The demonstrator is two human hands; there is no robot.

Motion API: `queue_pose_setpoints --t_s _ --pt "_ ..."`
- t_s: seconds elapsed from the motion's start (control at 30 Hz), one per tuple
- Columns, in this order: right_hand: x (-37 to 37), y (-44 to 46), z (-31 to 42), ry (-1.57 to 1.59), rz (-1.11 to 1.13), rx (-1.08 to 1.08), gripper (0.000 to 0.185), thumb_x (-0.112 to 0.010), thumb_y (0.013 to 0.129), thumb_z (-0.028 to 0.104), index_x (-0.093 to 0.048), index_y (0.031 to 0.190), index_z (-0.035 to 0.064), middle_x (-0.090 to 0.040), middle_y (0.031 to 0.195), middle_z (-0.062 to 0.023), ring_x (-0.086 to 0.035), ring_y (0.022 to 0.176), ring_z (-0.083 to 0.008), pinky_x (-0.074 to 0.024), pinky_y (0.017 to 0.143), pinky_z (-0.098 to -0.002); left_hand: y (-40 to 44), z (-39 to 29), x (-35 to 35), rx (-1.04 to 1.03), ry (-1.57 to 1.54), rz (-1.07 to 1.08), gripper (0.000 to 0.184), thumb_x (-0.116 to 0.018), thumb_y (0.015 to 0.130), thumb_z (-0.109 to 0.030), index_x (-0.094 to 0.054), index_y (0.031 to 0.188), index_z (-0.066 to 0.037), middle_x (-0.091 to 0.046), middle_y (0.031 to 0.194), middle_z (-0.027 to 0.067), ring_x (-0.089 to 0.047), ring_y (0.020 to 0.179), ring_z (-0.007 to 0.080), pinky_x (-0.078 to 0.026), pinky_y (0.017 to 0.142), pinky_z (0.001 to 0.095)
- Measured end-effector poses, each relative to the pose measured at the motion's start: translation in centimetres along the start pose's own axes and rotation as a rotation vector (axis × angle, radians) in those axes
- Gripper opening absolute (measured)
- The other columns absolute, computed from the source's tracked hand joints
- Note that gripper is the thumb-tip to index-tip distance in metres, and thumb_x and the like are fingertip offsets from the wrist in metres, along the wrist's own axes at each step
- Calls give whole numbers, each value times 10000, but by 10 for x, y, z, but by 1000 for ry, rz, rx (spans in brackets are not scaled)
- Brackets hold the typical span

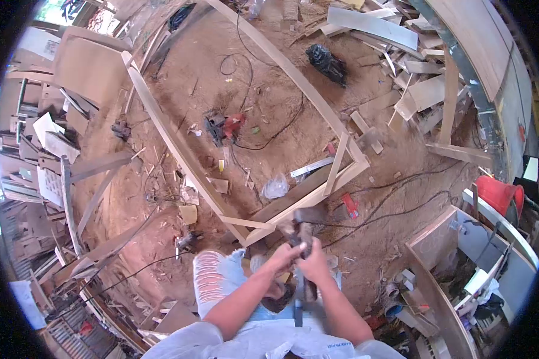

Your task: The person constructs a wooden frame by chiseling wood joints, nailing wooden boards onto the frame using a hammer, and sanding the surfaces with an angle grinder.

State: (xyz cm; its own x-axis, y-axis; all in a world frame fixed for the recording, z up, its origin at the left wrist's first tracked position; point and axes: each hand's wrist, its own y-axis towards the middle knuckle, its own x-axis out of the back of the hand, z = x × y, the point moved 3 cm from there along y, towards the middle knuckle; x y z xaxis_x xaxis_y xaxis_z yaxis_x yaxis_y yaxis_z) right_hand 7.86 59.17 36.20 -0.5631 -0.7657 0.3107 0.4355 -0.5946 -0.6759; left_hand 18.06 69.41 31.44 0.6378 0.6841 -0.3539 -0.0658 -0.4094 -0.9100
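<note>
The person's left hand (284,258) and right hand (314,262) are sitting close together in front of the lap, and both are gripping a dark, hammer-like tool with a blocky head (309,216); their fingers are curling closed around it, though blur is hiding exactly how each one is lying. The tool's head is pointing away from the body, showing beside the near end of a long rectangular frame of pale wooden bars (317,103); whether it is touching the wood, I cannot tell. The frame is lying on a reddish-brown dirt floor (395,206), and short pale diagonal wooden braces (336,164) are crossing its two near corners. Inside the frame, a red-and-dark power tool (226,127) is resting on the dirt near a thin black cable, while a crumpled clear plastic bag (275,186) is lying closer to the near end. A flat red object (350,205) is lying just outside the near right corner. Beyond the right-hand long bar, a shiny black plastic bundle (327,64) is resting apart from a heap of pale board offcuts (425,96). At the far right, a red plastic bucket (500,194) is standing near an open wooden box (430,281). The person is wearing ripped light-blue jeans (217,278), which are showing beside the left forearm.
</note>
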Motion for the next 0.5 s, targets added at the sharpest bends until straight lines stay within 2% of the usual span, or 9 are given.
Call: queue_pose_setpoints --t_s 0.03,0.1,0.13,0.23,0.27,0.37,0.4,0.47,0.5 --pt "-14 4 20 -61 -4 114 851 -817 802 334 -420 1448 -53 -650 1228 -319 -650 1167 -482 -508 1013 -524 3 -9 4 -22 -61 -71 369 -752 980 -328 -721 1220 -50 -752 1065 63 -707 945 178 -558 850 350" --pt "-40 16 64 -131 134 144 1014 -770 835 365 -231 1583 -58 -567 1356 -380 -607 1224 -519 -476 1061 -534 -25 -76 4 -75 -342 -97 329 -723 981 -250 -711 1221 -25 -760 1060 122 -738 946 233 -599 860 378" --pt "-42 21 102 -71 259 50 1003 -761 843 331 -204 1586 -48 -526 1365 -418 -593 1235 -515 -470 1081 -517 -26 -90 25 -73 -368 -56 360 -711 981 -242 -685 1261 -16 -756 1075 141 -739 968 251 -603 886 401" --pt "-77 51 159 1 486 115 1067 -747 851 320 -111 1628 -42 -464 1433 -427 -547 1304 -514 -446 1115 -519 -36 -144 75 -140 -515 -83 480 -676 980 -226 -578 1395 -8 -742 1113 186 -737 1011 297 -609 936 448" --pt "-86 60 175 14 442 274 1037 -751 875 334 -155 1642 -29 -521 1415 -385 -582 1273 -505 -467 1096 -511 -32 -155 100 -164 -567 -49 469 -684 972 -222 -558 1388 -46 -736 1084 182 -734 1018 316 -608 939 465" --pt "-102 105 220 -39 438 481 867 -774 897 354 -384 1585 1 -621 1359 -295 -648 1220 -423 -516 1041 -463 -15 -206 151 -255 -678 -89 390 -691 970 -218 -580 1314 -72 -724 1028 170 -733 1020 335 -608 931 498" --pt "-104 124 225 105 530 161 679 -806 903 339 -571 1434 -12 -601 1431 -244 -630 1277 -351 -485 1092 -426 -4 -230 170 -275 -670 -127 305 -696 980 -231 -588 1229 -93 -699 955 130 -726 959 323 -611 895 521" --pt "-117 173 207 151 376 -17 503 -771 958 267 -625 1363 6 -677 1307 -155 -642 1228 -215 -513 1040 -369 50 -266 228 -277 -695 -134 284 -694 991 -249 -588 1206 -98 -679 920 104 -712 900 297 -616 862 504" --pt "-122 194 209 160 220 -52 397 -735 983 233 -654 1297 4 -706 1224 -139 -661 1166 -211 -524 1015 -364 66 -271 254 -261 -726 -152 275 -693 996 -258 -587 1194 -101 -669 902 92 -704 871 284 -618 845 496"
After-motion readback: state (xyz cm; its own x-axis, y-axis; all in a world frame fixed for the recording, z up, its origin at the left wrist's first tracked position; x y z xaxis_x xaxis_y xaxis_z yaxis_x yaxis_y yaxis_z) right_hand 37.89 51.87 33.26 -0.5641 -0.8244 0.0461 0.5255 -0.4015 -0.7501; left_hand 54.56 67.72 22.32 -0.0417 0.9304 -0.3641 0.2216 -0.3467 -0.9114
